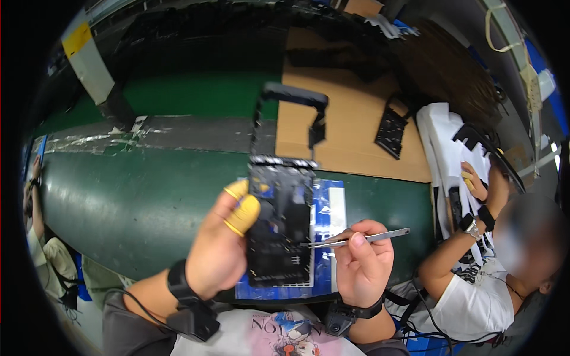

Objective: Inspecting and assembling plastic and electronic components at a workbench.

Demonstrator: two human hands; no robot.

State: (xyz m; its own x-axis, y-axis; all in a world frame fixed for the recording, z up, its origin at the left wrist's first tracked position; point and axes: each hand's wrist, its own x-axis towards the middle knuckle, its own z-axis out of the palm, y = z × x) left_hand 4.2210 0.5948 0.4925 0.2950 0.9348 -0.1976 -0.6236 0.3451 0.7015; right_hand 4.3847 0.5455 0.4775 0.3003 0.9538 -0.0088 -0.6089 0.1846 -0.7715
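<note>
My left hand [222,243], with yellow finger cots on thumb and finger, grips the left edge of a black plastic frame part [279,225]. An open rectangular loop forms its far end, and a flat panel its near end. My right hand [367,261] pinches metal tweezers [380,235]. Their tips lie at the right side of the panel; whether they touch it I cannot tell. Under the part lies a blue and white sheet [328,207] with a clear, shiny surface.
A cardboard sheet [350,136] covers the far middle of the green table [148,207], with another black frame part [392,130] on it. At right, a co-worker [469,285] reaches into a white-lined container [439,136]. Another person's arm [35,202] shows at far left. A post [89,65] stands far left.
</note>
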